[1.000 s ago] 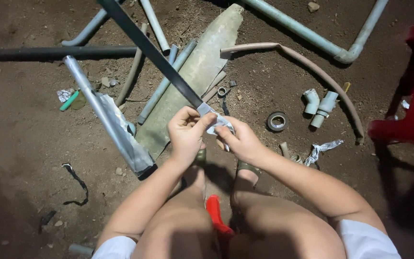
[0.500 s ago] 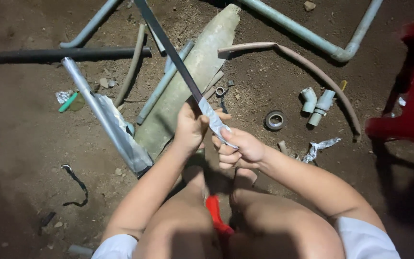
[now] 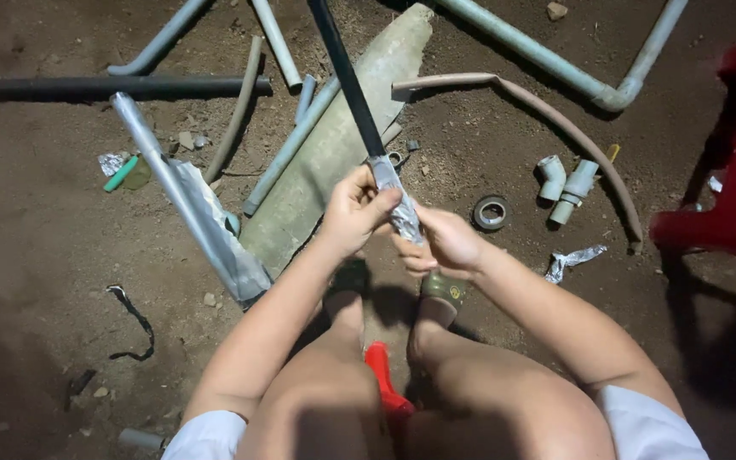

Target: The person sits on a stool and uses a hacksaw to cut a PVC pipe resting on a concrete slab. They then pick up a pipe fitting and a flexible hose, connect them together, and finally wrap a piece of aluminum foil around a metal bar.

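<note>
Pipe [image 3: 347,77], dark and straight, is the thing both hands work on. From the head view it runs from the top edge of the frame down and slightly rightward to the hands, so its long axis lies near vertical in the picture, leaning right toward the person; the far end is out of frame. Its near end is wrapped in silvery foil tape [image 3: 393,200].

Left hand [image 3: 353,211] is closed around the upper part of the wrapped end, thumb pressed on the tape, seemingly to steady the pipe and pin the wrap flat. Right hand [image 3: 446,245] is curled around the lower part of the tape, fingers folded under it, likely to hold the end up off the ground. The two hands almost touch, one above the other along the pipe.

Below them the person's knees frame a red handle [image 3: 382,383] on the dirt floor [image 3: 36,281]. A tape roll [image 3: 491,212] lies just right of the hands, with grey fittings [image 3: 566,183] further right. A foil-wrapped pipe [image 3: 185,192] lies to the left, beside a long grey slab [image 3: 334,145] that passes under the dark pipe.
</note>
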